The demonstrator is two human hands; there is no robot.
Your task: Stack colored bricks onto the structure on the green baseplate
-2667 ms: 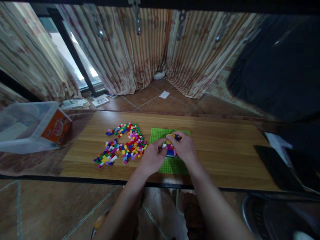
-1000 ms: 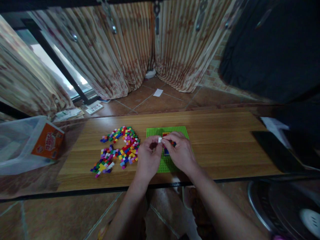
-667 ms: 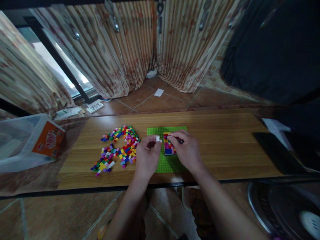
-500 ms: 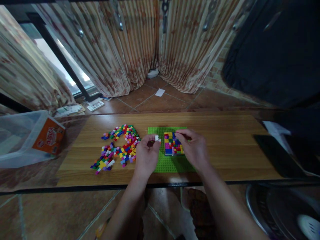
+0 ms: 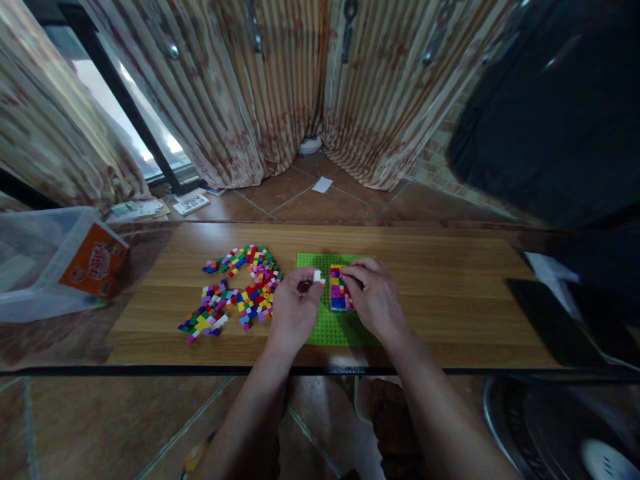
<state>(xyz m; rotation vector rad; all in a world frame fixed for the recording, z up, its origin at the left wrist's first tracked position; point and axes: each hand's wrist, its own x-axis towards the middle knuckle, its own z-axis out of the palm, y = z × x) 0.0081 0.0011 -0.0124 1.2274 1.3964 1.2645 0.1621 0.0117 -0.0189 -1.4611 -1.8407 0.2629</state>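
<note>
Over the left edge of the green baseplate (image 5: 320, 333), my left hand (image 5: 295, 307) pinches a small white toy brick (image 5: 317, 275) between thumb and fingers. A low block of many-coloured bricks (image 5: 337, 293) stands on the baseplate. Bent over this block is my right hand (image 5: 375, 297), its thumb and fingertips closed together at the block's far part. Whatever those fingertips hold is too small and hidden to name. The hand covers the right side of the block. Left of my left hand, a loose heap of mixed bricks (image 5: 257, 293) is spread on the wooden table (image 5: 450, 293).
At the far left is a clear plastic bin (image 5: 45, 267) with an orange label. A dark flat object (image 5: 535, 313) lies at the table's right end. Behind the table are striped curtains (image 5: 285, 100) and a paper (image 5: 323, 185) on the tiled floor.
My right hand has moved left across the coloured block, covering more of it. My left hand still holds the white brick in nearly the same place. The view has shifted slightly.
</note>
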